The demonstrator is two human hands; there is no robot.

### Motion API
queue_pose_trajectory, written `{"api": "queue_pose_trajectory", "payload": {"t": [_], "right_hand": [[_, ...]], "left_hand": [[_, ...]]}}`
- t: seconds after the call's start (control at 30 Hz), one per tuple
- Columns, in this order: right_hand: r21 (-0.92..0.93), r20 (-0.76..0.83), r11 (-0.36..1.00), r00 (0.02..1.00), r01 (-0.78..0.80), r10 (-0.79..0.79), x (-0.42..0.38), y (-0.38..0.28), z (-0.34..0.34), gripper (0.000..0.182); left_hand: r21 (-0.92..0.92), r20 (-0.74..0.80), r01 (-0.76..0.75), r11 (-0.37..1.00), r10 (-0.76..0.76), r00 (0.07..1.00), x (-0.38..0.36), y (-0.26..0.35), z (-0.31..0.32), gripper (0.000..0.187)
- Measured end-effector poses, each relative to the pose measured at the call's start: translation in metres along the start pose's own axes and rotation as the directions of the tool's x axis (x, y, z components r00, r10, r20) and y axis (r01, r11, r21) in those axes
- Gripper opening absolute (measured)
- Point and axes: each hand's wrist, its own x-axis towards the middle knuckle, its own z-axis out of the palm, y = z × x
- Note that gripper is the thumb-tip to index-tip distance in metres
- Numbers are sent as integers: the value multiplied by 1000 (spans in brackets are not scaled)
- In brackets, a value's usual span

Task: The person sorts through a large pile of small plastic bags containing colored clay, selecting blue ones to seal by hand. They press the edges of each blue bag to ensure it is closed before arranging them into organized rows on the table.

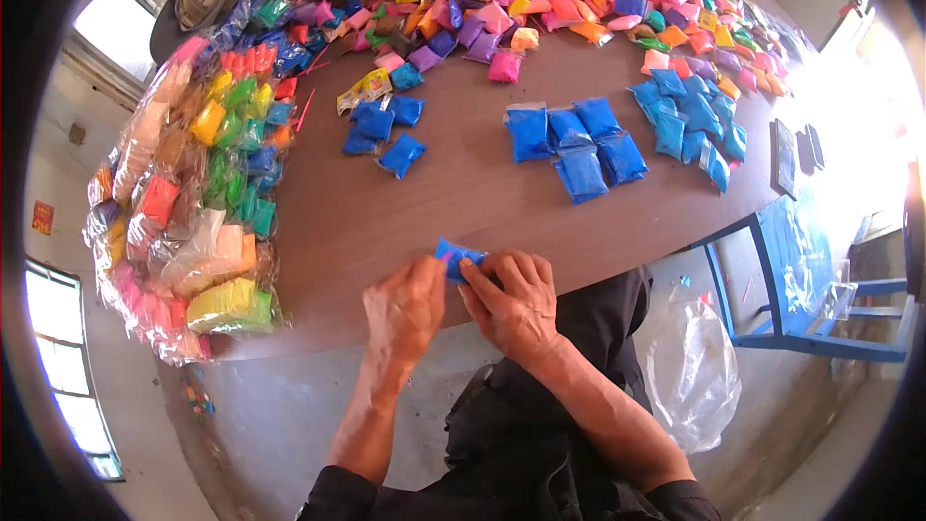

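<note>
A small blue packet (pixel 451 249) is held between my two hands, just above the near edge of the table. My left hand (pixel 405 304) is curled at the packet's left side, beside a small pink bit whose kind I cannot make out. My right hand (pixel 514 294) grips the right side, with the thumb pressed on top. Ahead lie a small group of blue packets (pixel 374 123) to the left and several larger blue packets (pixel 582 172) in the centre. Lighter blue packets (pixel 687 116) form a heap to the right.
Colourful packets (pixel 492 19) are piled along the far side of the brown table (pixel 453 174). Clear bags of packets (pixel 222 174) line the left edge. A dark phone-like object (pixel 783 159) lies at right. A blue chair (pixel 796 256) and clear plastic bag (pixel 696 367) stand below.
</note>
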Motion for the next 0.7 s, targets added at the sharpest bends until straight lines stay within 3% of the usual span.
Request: {"api": "queue_pose_trajectory", "payload": {"t": [0.07,0.2,0.3,0.5,0.6,0.7], "right_hand": [[-6,6,1000,1000,1,-1,-4,0,0,35],[7,-12,1000,1000,-19,19,-2,-2,-1,35],[16,-19,1000,1000,-21,21,0,-1,-1,35],[11,0,1000,1000,-1,1,-2,1,0,34],[13,17,1000,1000,-15,15,-3,0,-2,35],[5,61,999,997,-37,37,-2,0,-6,39]], "left_hand": [[65,-17,38,997,-37,999,6,-15,1,13],[-42,-56,-20,999,18,998,4,-5,-4,11],[-62,14,-24,998,25,1000,1,2,-1,11],[-88,-8,23,996,-23,1000,19,-13,-5,14],[-170,35,-47,984,54,998,11,-5,-7,14],[-126,44,46,991,-41,998,10,-12,-4,16]]}}
